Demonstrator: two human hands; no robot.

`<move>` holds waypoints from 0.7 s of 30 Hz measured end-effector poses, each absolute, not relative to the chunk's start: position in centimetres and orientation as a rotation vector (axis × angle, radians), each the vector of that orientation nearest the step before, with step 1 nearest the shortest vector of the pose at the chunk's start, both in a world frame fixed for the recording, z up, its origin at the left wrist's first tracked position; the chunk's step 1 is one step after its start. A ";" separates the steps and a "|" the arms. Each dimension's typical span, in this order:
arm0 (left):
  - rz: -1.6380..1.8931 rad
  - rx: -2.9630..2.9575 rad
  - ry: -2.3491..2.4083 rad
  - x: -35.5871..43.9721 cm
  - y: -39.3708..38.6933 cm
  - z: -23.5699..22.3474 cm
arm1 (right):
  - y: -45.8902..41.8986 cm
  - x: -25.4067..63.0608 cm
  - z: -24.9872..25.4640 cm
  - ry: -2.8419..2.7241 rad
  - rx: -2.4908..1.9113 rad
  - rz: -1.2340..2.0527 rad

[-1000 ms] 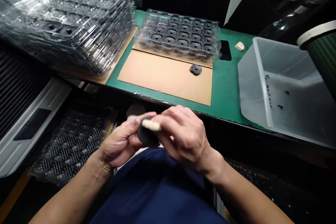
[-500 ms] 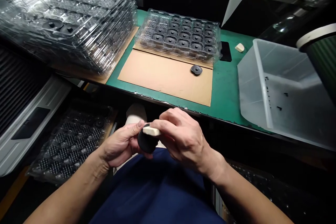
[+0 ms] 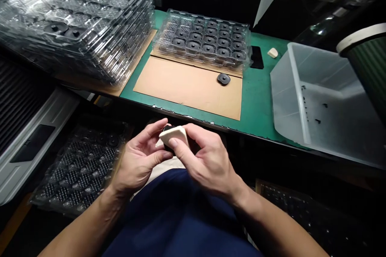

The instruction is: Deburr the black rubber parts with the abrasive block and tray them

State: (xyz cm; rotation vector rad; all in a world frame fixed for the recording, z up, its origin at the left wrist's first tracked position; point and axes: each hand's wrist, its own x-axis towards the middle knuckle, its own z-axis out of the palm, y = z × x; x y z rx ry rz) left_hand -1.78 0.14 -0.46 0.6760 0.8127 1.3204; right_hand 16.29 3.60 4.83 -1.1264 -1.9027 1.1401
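Over my lap, just below the bench edge, my left hand (image 3: 139, 160) is closed on a small black round part (image 3: 167, 129), which is mostly hidden by the fingers. My right hand (image 3: 203, 160) pinches a cream rubber block (image 3: 175, 135) between thumb and fingers and holds it flat against that part. On the bench beyond, one loose black round part (image 3: 223, 78) lies on a cardboard sheet (image 3: 187, 86). Behind it stands a clear blister tray (image 3: 205, 42) with several of the same black parts in its pockets.
A tall stack of clear trays (image 3: 78, 20) fills the back left. A translucent plastic bin (image 3: 325, 96) sits at the right with small black bits inside. A second cream block (image 3: 273, 52) lies on the green mat (image 3: 259, 96). Another tray (image 3: 81, 168) rests low at my left.
Both hands rose slightly toward the bench edge. The cream block turned from edge-on to broad face up, and it now covers most of the black part.
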 end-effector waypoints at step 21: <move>1.246 0.487 0.803 -1.2 -0.3 1.9 | 4.5 19.5 -0.1 -1.375 -1.010 1.775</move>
